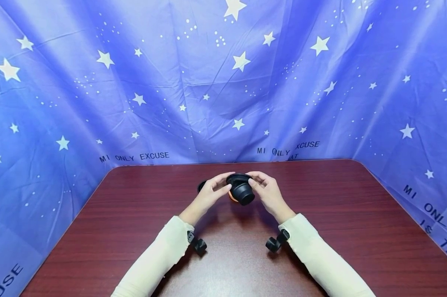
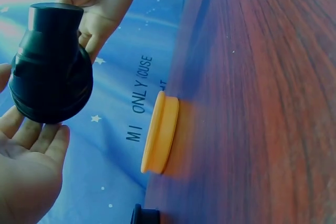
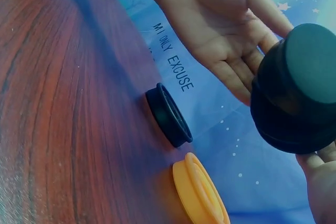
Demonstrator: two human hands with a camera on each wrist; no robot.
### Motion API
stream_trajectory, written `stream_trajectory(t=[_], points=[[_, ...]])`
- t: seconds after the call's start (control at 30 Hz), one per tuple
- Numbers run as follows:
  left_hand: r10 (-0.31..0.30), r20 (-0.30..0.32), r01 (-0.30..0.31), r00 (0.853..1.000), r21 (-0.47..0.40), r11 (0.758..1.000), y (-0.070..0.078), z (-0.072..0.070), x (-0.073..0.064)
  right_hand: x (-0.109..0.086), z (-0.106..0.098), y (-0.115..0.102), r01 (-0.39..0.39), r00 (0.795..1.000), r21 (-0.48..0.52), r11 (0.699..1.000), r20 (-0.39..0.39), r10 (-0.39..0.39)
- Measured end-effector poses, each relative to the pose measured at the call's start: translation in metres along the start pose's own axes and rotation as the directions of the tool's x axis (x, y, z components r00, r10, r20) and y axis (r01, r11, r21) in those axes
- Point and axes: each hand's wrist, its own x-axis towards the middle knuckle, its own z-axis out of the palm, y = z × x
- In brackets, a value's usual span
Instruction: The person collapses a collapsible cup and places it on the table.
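Note:
Both hands hold a black collapsible cup (image 1: 243,194) above the table, tilted, its wide rim away from me and its narrow stepped end towards me. My left hand (image 1: 208,194) grips the rim's left side, thumb in front and fingers behind. At the right side of the rim, my right hand (image 1: 271,193) pinches in the same way. The left wrist view shows the cup's drawn-out body (image 2: 52,61) between the hands. A flat orange round piece with a flanged rim (image 2: 164,132) stands on the table beneath, largely hidden in the head view.
A similar flat black round piece (image 3: 168,116) stands beside the orange one, partly behind my left hand in the head view. The dark red wooden table (image 1: 338,206) ends at a blue star-patterned curtain (image 1: 194,82). Small black cameras (image 1: 199,244) are strapped at both wrists.

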Motion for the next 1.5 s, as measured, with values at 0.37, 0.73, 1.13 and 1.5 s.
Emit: stream_trajectory(t=[0.37, 0.73, 1.13, 1.5], points=[[0.119, -0.052, -0.118, 0.992, 0.023, 0.993, -0.008, 0.002, 0.002, 0.000, 0.002, -0.002, 0.018, 1.000, 0.082, 0.997, -0.008, -0.018], [0.112, -0.109, -0.099, 0.988, 0.117, 0.988, -0.011, 0.000, 0.003, 0.000, -0.002, -0.001, -0.020, 0.999, 0.126, 0.992, 0.042, 0.015], [0.086, -0.166, -0.060, 0.982, 0.157, 0.986, -0.010, 0.006, 0.002, 0.000, 0.000, -0.004, -0.075, 0.995, -0.109, 0.991, 0.053, 0.081], [0.123, -0.141, -0.100, 0.982, 0.161, 0.982, 0.018, 0.012, -0.007, 0.000, -0.001, -0.003, -0.111, 0.984, -0.152, 0.982, 0.124, 0.130]])
